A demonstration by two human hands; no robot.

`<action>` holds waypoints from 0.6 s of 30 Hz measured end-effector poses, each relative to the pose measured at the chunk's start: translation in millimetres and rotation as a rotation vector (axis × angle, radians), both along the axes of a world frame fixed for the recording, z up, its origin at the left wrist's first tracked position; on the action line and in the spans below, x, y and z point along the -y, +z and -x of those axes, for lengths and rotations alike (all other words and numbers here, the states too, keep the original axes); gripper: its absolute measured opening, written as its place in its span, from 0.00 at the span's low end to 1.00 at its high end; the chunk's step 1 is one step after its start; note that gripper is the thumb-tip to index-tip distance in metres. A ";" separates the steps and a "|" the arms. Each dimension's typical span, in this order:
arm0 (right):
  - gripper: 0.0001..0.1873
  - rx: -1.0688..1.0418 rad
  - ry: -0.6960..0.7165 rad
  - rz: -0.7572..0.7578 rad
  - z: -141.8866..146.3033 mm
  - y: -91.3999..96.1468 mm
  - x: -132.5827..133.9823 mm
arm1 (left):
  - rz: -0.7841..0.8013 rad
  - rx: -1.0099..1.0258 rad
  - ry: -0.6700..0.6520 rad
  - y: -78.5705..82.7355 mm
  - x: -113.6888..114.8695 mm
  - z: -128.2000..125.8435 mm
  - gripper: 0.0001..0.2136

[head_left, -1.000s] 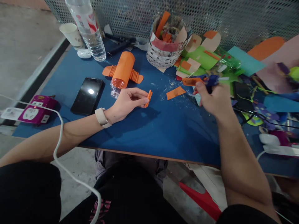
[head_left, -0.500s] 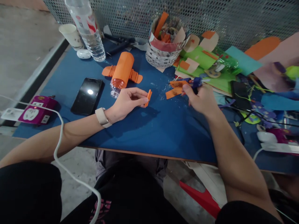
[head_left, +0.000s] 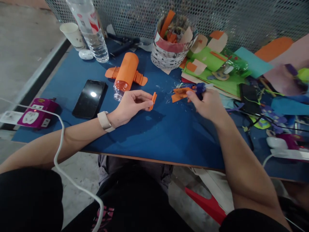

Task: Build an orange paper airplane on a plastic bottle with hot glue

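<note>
My left hand (head_left: 135, 104) pinches a small folded piece of orange paper (head_left: 154, 100) between thumb and fingertips, above the blue table (head_left: 154, 135). My right hand (head_left: 207, 104) is closed around a blue glue gun (head_left: 200, 88), with a pale stick showing behind it. Under its front lies stained orange paper (head_left: 178, 96), by my right thumb. Behind my left hand, a clear plastic bottle wrapped in orange paper (head_left: 127, 69) lies on its side, a pleated orange strip sticking out on either side. My right fingers are partly hidden.
A black phone (head_left: 90, 98) and a purple power adapter (head_left: 37, 112) lie at left. A water bottle (head_left: 96, 42), paper cup (head_left: 72, 35) and pliers (head_left: 124, 46) stand or lie behind. A woven basket (head_left: 166, 54) holds orange scraps. Coloured paper (head_left: 251, 61) crowds the right.
My right hand has moved slightly down and left with the glue gun, bringing it over the stained orange paper. My left hand keeps its pinch in nearly the same place.
</note>
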State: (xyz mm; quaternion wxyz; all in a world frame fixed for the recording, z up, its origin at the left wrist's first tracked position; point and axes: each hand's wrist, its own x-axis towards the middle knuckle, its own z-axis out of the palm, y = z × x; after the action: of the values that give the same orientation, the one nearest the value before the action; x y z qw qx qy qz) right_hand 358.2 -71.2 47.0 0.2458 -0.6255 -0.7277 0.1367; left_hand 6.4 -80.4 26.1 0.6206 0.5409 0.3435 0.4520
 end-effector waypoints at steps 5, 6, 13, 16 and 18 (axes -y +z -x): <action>0.39 0.021 -0.054 0.008 -5.3 3.3 0.1 | 0.012 -0.023 0.003 1.0 0.6 0.2 0.20; 0.38 0.007 -0.038 0.019 -3.8 3.3 1.2 | 0.014 -0.032 0.006 1.0 0.6 0.3 0.20; 0.31 0.015 -0.040 -0.050 -3.6 -2.7 -1.4 | 0.008 -0.026 0.016 0.9 0.3 -0.2 0.21; 0.32 -0.070 -0.035 -0.049 -7.0 -3.1 -1.8 | 0.016 -0.036 0.017 1.4 0.5 -0.4 0.20; 0.32 -0.092 -0.009 -0.028 -4.4 -3.2 0.0 | 0.014 -0.049 0.019 1.8 0.6 -0.4 0.20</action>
State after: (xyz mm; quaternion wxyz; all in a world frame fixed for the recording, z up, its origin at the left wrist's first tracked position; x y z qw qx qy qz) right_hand 362.6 -71.1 43.7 0.2883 -0.6182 -0.7148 0.1543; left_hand 6.8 -81.0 27.9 0.6116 0.5440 0.3668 0.4420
